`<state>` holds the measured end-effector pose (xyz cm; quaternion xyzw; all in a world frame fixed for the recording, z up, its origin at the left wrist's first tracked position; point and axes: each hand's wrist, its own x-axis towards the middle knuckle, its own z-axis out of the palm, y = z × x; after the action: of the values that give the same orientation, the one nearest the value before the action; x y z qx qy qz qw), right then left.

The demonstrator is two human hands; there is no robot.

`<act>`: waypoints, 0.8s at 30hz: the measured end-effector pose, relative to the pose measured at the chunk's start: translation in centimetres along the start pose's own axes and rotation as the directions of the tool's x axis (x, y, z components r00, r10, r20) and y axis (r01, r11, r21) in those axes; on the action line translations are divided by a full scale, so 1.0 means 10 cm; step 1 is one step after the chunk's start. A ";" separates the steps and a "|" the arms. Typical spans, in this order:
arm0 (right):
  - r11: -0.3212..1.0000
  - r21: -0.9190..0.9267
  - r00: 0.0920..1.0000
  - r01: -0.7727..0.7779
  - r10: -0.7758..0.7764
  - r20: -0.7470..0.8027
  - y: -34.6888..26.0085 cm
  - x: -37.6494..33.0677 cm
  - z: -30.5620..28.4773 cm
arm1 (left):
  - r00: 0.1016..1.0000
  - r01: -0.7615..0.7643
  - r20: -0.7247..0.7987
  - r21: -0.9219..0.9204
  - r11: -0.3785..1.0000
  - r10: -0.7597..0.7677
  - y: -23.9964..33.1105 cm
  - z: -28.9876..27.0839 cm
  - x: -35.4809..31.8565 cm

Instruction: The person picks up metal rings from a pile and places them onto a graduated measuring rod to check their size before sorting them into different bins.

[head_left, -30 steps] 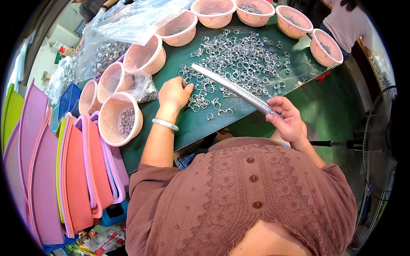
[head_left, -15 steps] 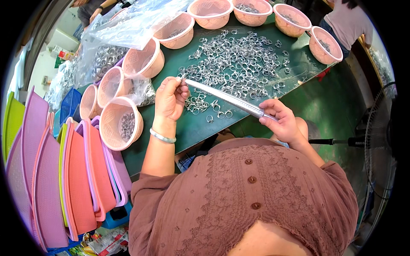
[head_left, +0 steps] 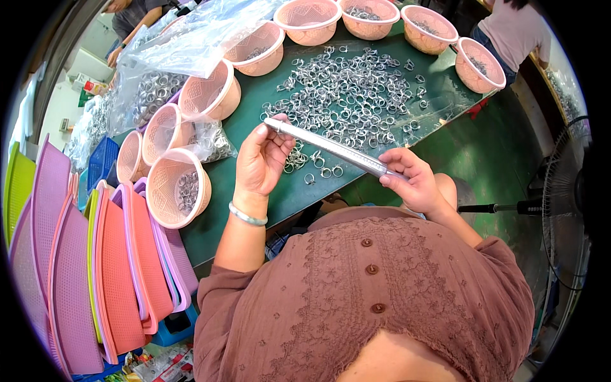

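Observation:
My right hand (head_left: pixel 412 178) is closed round the handle end of a silver ring mandrel (head_left: pixel 331 146), which slants up to the left over the table's near edge. At its thin tip, my left hand (head_left: pixel 262 156) has thumb and fingers bent about a small metal ring (head_left: pixel 280 125) that appears to sit round the mandrel; the fingers partly hide it. A pale bangle circles my left wrist. Beyond the mandrel lies a wide heap of silver rings (head_left: pixel 356 95) on the green table (head_left: pixel 261 219). Several loose rings (head_left: pixel 326 172) lie just below the mandrel.
Pink baskets, some holding rings, curve round the table; the nearest basket (head_left: pixel 179 191) stands left of my left arm. Plastic bags (head_left: pixel 213 140) of rings lie among them. Stacked coloured trays (head_left: pixel 121 254) fill the left. A fan (head_left: pixel 566 204) stands right. Two people are farther off.
The mandrel's tip has gone from beside the left fingertips to between the left thumb and fingers, with the ring now apparently round it. My left hand has turned and opened slightly.

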<state>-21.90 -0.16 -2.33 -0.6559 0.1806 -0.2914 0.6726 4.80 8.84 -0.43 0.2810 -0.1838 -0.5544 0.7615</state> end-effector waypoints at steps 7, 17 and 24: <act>0.993 -0.100 0.998 0.062 -0.062 0.008 0.01 -0.03 0.01 | 0.998 -0.031 0.056 0.060 0.998 0.028 -0.13 0.01 -0.09; 0.922 -0.328 0.977 0.207 -0.215 0.013 -0.04 -0.01 0.06 | 0.997 -0.076 -0.001 0.163 0.984 0.077 -0.06 0.08 -0.16; 0.913 -0.348 0.975 0.212 -0.221 0.015 -0.01 -0.02 0.04 | 0.995 -0.094 0.005 0.204 0.974 0.095 -0.08 0.07 -0.20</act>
<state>-21.83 0.30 -2.23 -0.7766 0.1639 -0.3355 0.5074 3.16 10.41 -0.33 0.3497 -0.2510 -0.4950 0.7548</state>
